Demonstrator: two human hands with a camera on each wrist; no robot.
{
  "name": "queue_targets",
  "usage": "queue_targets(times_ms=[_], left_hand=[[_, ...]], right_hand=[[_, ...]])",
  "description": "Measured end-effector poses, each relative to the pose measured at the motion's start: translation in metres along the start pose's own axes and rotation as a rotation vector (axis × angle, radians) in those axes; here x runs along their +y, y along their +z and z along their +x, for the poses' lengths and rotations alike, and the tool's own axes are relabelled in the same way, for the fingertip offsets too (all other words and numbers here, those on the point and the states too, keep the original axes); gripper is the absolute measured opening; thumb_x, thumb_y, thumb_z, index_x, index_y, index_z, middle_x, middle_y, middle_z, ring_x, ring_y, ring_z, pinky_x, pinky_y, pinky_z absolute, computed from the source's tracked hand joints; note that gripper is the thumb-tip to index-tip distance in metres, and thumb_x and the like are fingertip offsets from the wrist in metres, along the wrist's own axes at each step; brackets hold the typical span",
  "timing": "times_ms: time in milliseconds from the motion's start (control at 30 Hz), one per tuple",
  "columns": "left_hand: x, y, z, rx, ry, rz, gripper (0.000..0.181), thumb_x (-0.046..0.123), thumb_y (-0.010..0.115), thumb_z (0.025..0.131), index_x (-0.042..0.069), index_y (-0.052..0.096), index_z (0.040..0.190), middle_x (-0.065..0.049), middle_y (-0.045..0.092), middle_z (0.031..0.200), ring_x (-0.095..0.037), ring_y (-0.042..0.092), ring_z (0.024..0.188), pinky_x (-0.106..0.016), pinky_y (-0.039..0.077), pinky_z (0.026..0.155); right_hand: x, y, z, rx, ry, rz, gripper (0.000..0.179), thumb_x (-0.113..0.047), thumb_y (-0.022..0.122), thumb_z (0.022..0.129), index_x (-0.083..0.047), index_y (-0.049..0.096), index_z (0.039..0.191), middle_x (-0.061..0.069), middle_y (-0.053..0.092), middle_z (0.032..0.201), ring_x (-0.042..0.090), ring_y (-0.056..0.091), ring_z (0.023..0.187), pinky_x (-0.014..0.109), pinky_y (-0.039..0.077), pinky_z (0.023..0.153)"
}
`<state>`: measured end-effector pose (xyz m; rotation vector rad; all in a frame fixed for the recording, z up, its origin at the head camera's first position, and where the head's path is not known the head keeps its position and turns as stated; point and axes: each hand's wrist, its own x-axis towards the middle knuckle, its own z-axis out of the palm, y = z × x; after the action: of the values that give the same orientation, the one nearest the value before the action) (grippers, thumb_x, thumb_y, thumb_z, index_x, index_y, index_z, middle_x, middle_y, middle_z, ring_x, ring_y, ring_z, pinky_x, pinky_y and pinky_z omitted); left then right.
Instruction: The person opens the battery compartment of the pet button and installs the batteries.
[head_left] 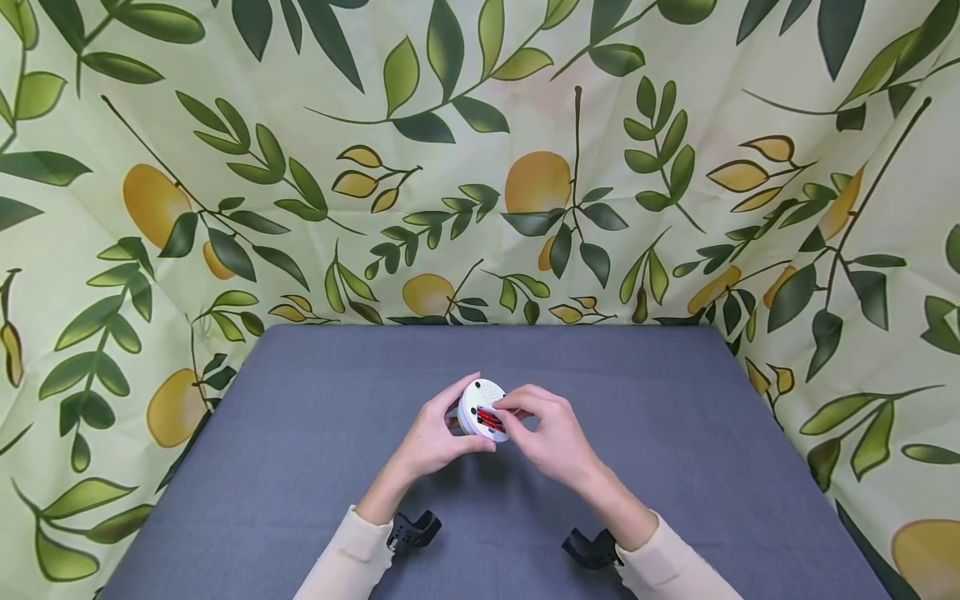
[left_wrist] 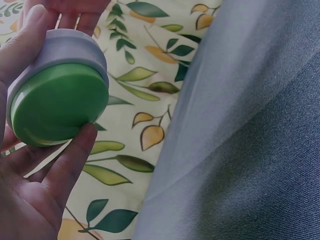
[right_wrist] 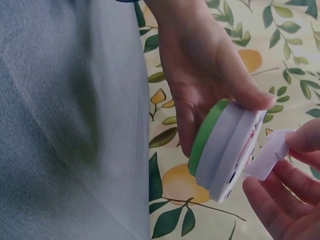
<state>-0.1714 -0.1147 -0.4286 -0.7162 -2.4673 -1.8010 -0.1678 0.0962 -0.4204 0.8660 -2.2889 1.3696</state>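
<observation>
My left hand grips a round white device by its rim, above the table, with its underside tilted up. An opening in that underside shows red batteries. The device's green domed face points away from the right hand, and a left fingertip touches it in the left wrist view. Between thumb and fingers, my right hand pinches a small white battery cover. In the right wrist view the cover stands at an angle close beside the underside.
A grey-blue cloth covers the table. Behind and at the sides hangs a leaf-and-fruit patterned curtain. Black camera mounts sit at both wrists, by the cream sleeves.
</observation>
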Motion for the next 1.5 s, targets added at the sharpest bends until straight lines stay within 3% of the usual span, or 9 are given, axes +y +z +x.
queue_targets(times_ms=[267,500,933,1033,1300,1500], left_hand=[[-0.001,0.000,0.000,0.002,-0.006,0.012,0.089,0.003,0.091,0.072,0.000,0.047,0.149,-0.017,0.059,0.137,-0.026,0.062,0.111,-0.027,0.056,0.086],[-0.001,0.001,0.000,0.002,-0.007,0.006,0.089,0.002,0.091,0.073,0.000,0.047,0.150,-0.018,0.059,0.137,-0.026,0.062,0.111,-0.029,0.056,0.086],[-0.002,0.001,0.001,0.014,-0.008,0.032,0.089,0.005,0.093,0.072,0.001,0.049,0.148,-0.017,0.060,0.136,-0.026,0.061,0.112,-0.029,0.055,0.087],[-0.001,0.001,0.001,0.021,0.002,0.043,0.088,0.005,0.093,0.071,0.000,0.049,0.148,-0.018,0.060,0.135,-0.025,0.061,0.112,-0.029,0.055,0.087],[0.005,0.001,-0.001,0.026,0.022,0.080,0.088,0.006,0.093,0.071,-0.003,0.049,0.147,-0.020,0.059,0.137,-0.026,0.060,0.114,-0.033,0.053,0.093],[0.009,0.002,-0.001,0.018,0.027,0.090,0.088,0.005,0.093,0.071,-0.004,0.050,0.146,-0.021,0.059,0.137,-0.028,0.060,0.114,-0.035,0.053,0.093]], right_hand=[[0.000,0.004,-0.002,-0.004,-0.017,0.010,0.014,0.002,0.074,0.088,-0.008,0.078,0.097,-0.002,0.072,0.094,0.010,0.065,0.084,0.031,0.059,0.075],[-0.002,0.006,-0.002,-0.010,-0.023,-0.045,0.010,-0.002,0.075,0.089,-0.009,0.078,0.096,-0.002,0.072,0.093,0.010,0.065,0.086,0.028,0.058,0.074],[0.001,0.010,0.000,-0.026,0.027,-0.065,0.006,-0.006,0.079,0.087,-0.010,0.078,0.092,-0.008,0.069,0.089,0.008,0.064,0.083,0.033,0.059,0.071],[0.004,0.010,0.001,-0.057,0.079,-0.042,0.006,-0.009,0.081,0.086,-0.012,0.078,0.091,-0.008,0.068,0.088,0.008,0.064,0.081,0.032,0.058,0.071],[0.014,0.002,0.006,-0.171,0.372,0.040,0.018,-0.023,0.086,0.082,-0.014,0.074,0.093,-0.005,0.063,0.086,0.013,0.059,0.078,0.028,0.052,0.071],[0.026,-0.002,0.006,-0.206,0.448,0.132,0.035,-0.024,0.088,0.080,-0.003,0.069,0.102,0.007,0.062,0.089,0.019,0.057,0.078,0.026,0.048,0.068]])
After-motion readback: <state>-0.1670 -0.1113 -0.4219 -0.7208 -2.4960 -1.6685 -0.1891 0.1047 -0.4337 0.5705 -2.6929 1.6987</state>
